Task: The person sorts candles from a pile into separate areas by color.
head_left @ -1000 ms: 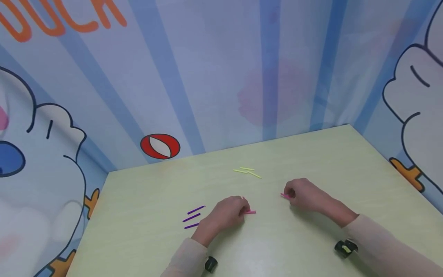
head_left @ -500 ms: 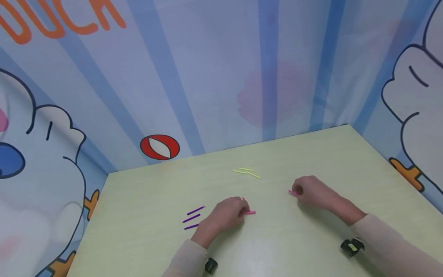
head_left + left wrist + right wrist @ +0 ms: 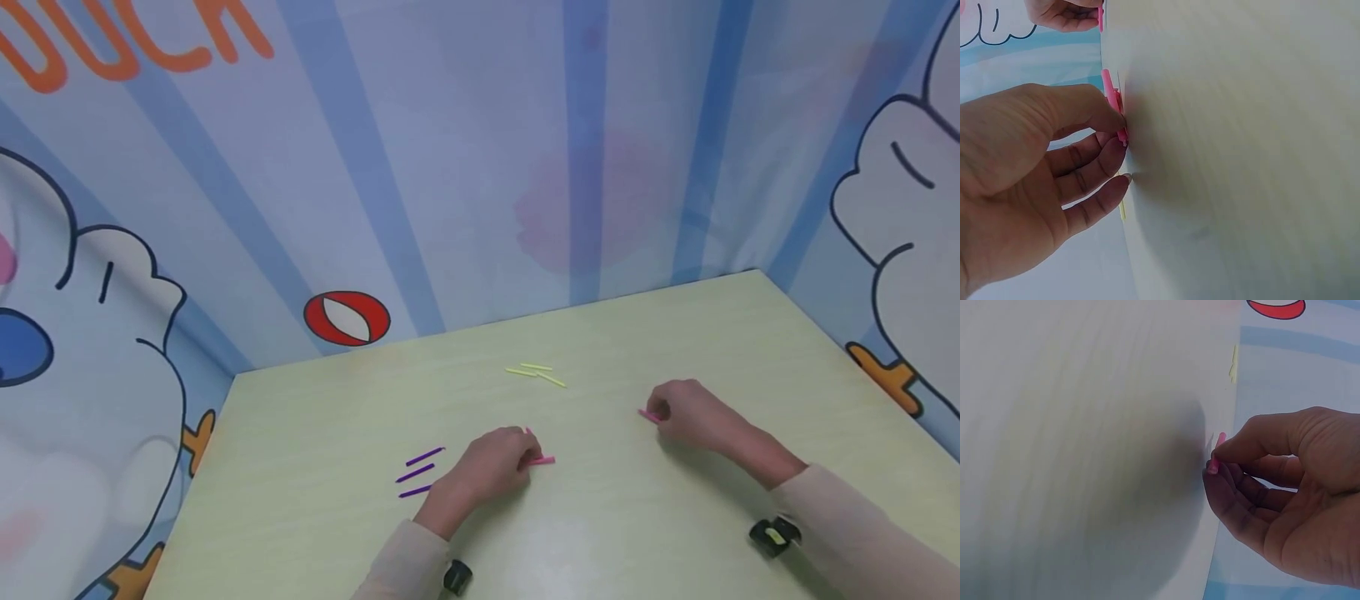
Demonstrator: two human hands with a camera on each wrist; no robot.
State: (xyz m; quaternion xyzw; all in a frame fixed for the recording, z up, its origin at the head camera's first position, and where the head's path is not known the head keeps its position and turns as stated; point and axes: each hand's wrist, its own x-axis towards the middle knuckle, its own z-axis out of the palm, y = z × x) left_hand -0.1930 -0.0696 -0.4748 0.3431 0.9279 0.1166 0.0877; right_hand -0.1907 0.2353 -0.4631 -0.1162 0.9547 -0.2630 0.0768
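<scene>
My left hand (image 3: 491, 461) is low over the table, its thumb and fingers pinching a pink stick (image 3: 1109, 90). One end of that stick (image 3: 546, 460) sticks out past the fingertips. A second pink piece (image 3: 527, 430) shows just behind them, mostly hidden by the hand. Farther right, my right hand (image 3: 692, 414) pinches another short pink stick (image 3: 1220, 441) between thumb and index finger. The other right-hand fingers are curled beneath it. Left of my left hand, several centimetres apart, lie three purple sticks (image 3: 416, 472), one partly covered by the wrist.
Three thin yellow sticks (image 3: 536, 372) lie together toward the back of the pale table (image 3: 322, 425). Printed fabric walls (image 3: 480, 167) with blue stripes and cartoon figures close in the back and sides. A dark wrist device (image 3: 772, 536) hangs under the right sleeve.
My right hand has moved to the right and slightly away from me with its pink stick, widening the gap to my left hand. The left hand stays in place.
</scene>
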